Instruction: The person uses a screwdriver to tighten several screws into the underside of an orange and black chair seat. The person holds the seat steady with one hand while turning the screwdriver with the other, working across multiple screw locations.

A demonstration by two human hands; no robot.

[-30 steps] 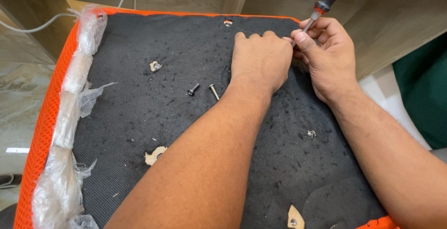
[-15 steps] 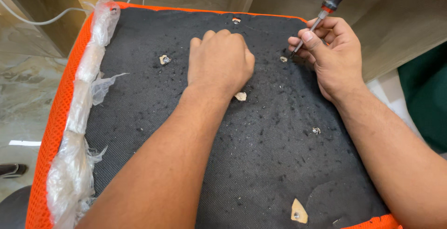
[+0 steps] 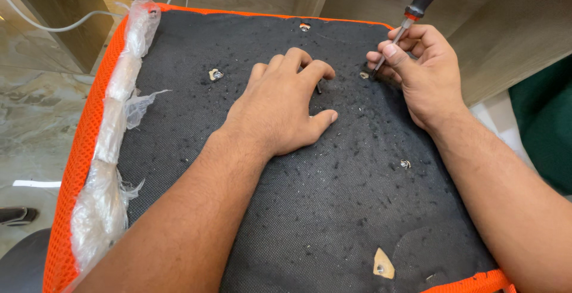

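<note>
Upturned seat base [image 3: 286,209], black fabric edged in orange mesh, with torn clear plastic wrap [image 3: 113,144] along its left edge. The left hand [image 3: 286,111] lies palm down at the middle of the panel, fingers bent over a small dark screw [image 3: 318,88] that appears pinched at the fingertips, though the grip itself is hidden; the right hand [image 3: 426,72] is closed around a red-and-black screwdriver [image 3: 411,16], tip down beside a mounting hole [image 3: 364,75] on the far right. The step in hand is judged to be fetching a fastener for that hole; the next move would call for standing the screw upright in the hole and seating the driver tip in its head.
</note>
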